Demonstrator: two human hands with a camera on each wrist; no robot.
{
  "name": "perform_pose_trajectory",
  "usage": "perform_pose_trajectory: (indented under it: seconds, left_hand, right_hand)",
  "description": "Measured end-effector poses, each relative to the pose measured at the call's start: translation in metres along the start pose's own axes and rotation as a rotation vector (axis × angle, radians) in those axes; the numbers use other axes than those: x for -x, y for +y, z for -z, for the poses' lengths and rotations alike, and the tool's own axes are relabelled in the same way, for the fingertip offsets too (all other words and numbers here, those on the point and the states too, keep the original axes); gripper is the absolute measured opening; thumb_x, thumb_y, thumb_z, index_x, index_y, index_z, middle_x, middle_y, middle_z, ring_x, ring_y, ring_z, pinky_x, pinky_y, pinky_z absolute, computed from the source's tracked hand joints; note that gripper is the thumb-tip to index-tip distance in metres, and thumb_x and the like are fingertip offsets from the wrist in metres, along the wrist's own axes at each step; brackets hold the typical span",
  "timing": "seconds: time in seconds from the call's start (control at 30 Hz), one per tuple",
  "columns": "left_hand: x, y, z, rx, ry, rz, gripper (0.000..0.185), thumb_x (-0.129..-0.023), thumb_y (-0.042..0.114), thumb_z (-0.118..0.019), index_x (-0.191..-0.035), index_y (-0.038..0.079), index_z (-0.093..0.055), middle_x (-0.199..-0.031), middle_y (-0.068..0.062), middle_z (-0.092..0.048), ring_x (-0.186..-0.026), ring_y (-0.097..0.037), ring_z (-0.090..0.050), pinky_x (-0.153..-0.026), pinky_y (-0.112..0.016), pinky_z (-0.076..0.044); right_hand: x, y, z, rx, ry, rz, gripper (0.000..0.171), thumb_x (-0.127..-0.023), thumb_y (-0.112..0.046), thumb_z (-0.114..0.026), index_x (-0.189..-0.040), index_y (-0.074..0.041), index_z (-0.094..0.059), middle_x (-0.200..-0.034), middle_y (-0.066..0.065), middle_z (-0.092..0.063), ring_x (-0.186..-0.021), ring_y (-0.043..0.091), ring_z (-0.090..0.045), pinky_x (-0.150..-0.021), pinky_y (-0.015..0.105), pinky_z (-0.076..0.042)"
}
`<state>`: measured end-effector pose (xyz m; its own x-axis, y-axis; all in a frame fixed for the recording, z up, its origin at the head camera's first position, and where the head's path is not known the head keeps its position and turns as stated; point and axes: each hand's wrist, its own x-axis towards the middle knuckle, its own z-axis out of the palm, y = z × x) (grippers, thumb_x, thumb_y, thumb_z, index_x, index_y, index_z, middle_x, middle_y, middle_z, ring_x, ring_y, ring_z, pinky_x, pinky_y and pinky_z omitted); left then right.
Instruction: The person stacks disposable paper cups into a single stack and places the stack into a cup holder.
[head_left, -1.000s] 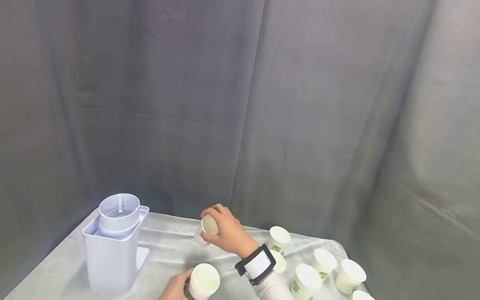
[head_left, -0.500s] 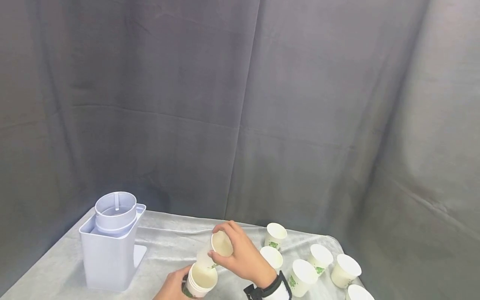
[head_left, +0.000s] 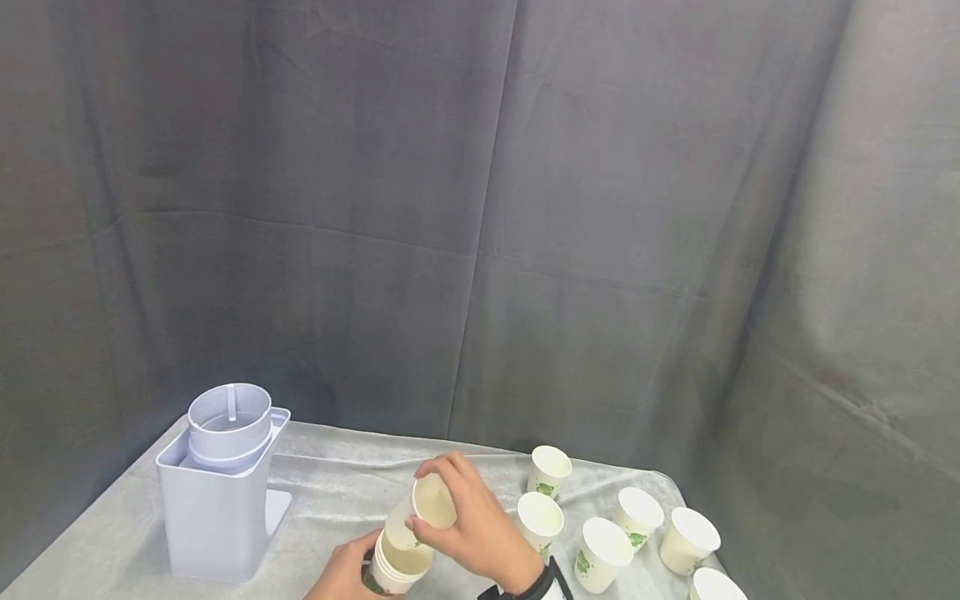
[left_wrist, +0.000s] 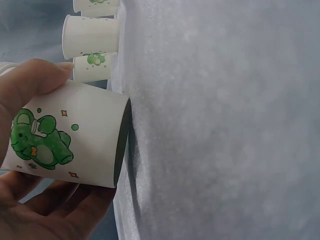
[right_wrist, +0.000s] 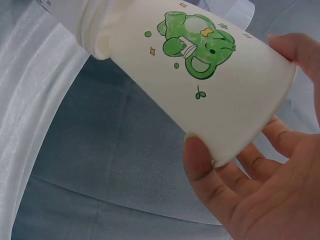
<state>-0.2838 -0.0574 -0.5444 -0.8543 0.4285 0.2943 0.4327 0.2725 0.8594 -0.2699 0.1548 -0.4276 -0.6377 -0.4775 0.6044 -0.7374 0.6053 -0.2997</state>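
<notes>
My left hand (head_left: 347, 573) grips a stack of white paper cups (head_left: 393, 568) with a green cartoon print, low at the front of the table. The left wrist view shows the stack's bottom cup (left_wrist: 67, 134) held between thumb and fingers (left_wrist: 30, 82), its base just above the grey cloth (left_wrist: 215, 125). My right hand (head_left: 468, 525) holds a single paper cup (head_left: 423, 508) by its rim, tilted, its base entering the top of the stack. The right wrist view shows that cup (right_wrist: 200, 85) sliding into the stack's rim (right_wrist: 95, 30).
A pale blue plastic cup holder (head_left: 219, 487) with a round tube stands at the left of the table. Several loose upright paper cups (head_left: 603, 546) sit at the right, near the table's edge. A grey curtain (head_left: 480, 208) hangs behind.
My right hand carried the single cup from mid-table down and toward me, over the stack in my left hand, and now its base sits in the stack's top.
</notes>
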Motion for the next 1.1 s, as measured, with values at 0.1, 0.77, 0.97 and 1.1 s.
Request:
perform_pose_trajectory:
  seconds: [0.1,0.77,0.97,1.1]
  left_hand:
    - [0.001,0.002,0.0,0.011,-0.014,0.033,0.065,-0.067,0.017,-0.09,-0.125,0.001,-0.064,-0.106,-0.005,-0.073,-0.092,-0.006,-0.066,-0.08,-0.024,-0.054]
    - [0.002,0.003,-0.002,-0.052,0.027,-0.007,0.067,-0.06,0.018,-0.092,-0.121,0.006,-0.067,-0.104,0.0,-0.074,-0.092,-0.003,-0.065,-0.084,-0.028,-0.054]
    - [0.002,0.003,-0.003,-0.056,0.024,-0.013,0.067,-0.063,0.019,-0.091,-0.123,0.006,-0.066,-0.107,-0.002,-0.074,-0.093,-0.005,-0.066,-0.082,-0.028,-0.053]
    - [0.002,0.005,-0.003,-0.033,0.005,-0.002,0.065,-0.065,0.019,-0.09,-0.124,0.008,-0.066,-0.11,-0.001,-0.073,-0.096,-0.009,-0.067,-0.083,-0.029,-0.053]
  right_hand:
    - [0.002,-0.003,-0.001,0.034,0.008,0.026,0.048,-0.083,-0.03,-0.083,-0.122,-0.019,-0.057,-0.12,-0.007,-0.056,-0.111,0.01,-0.057,-0.088,0.026,-0.051]
    - [0.013,-0.008,-0.005,0.036,-0.085,-0.01,0.049,-0.087,-0.033,-0.08,-0.128,-0.02,-0.056,-0.122,-0.008,-0.056,-0.109,0.01,-0.056,-0.083,0.021,-0.05]
    - [0.015,-0.007,-0.014,0.035,-0.158,-0.015,0.057,-0.088,-0.033,-0.079,-0.136,-0.013,-0.057,-0.126,-0.004,-0.057,-0.111,0.011,-0.058,-0.089,0.021,-0.051]
    - [0.016,-0.005,-0.021,0.067,-0.179,0.015,0.056,-0.087,-0.035,-0.079,-0.133,-0.009,-0.061,-0.123,-0.002,-0.059,-0.107,0.009,-0.059,-0.089,0.018,-0.05]
